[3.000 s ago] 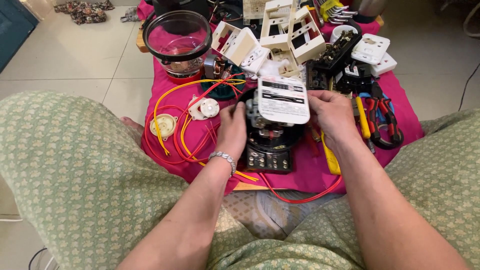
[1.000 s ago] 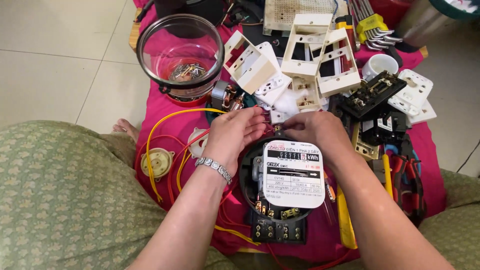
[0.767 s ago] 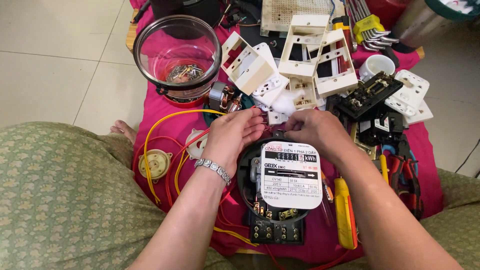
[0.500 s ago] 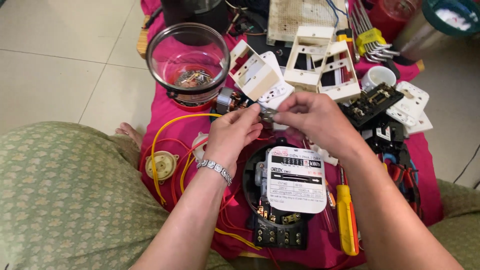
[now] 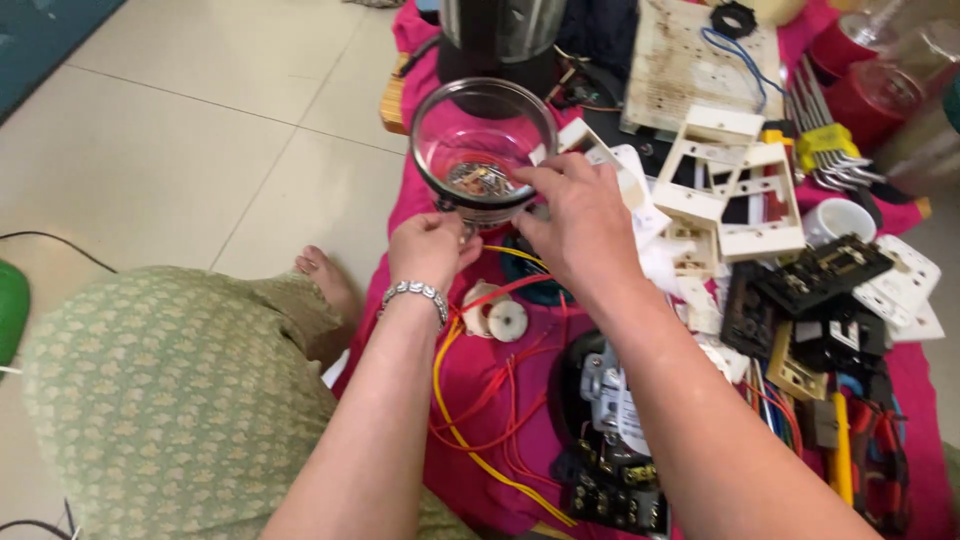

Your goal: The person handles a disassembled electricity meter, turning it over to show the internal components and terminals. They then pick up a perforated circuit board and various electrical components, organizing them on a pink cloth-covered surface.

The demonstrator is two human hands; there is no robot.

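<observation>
The glass bowl (image 5: pixel 484 150) sits at the far end of the pink cloth (image 5: pixel 480 420); the right hand (image 5: pixel 575 215) reaches its near rim, fingers pinched together, nearer than the curled left hand (image 5: pixel 432 250) just below

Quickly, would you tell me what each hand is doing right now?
Left hand: fingers curled against the glass bowl rim.
Right hand: fingertips at the bowl's rim; whether it holds anything cannot be told.
</observation>
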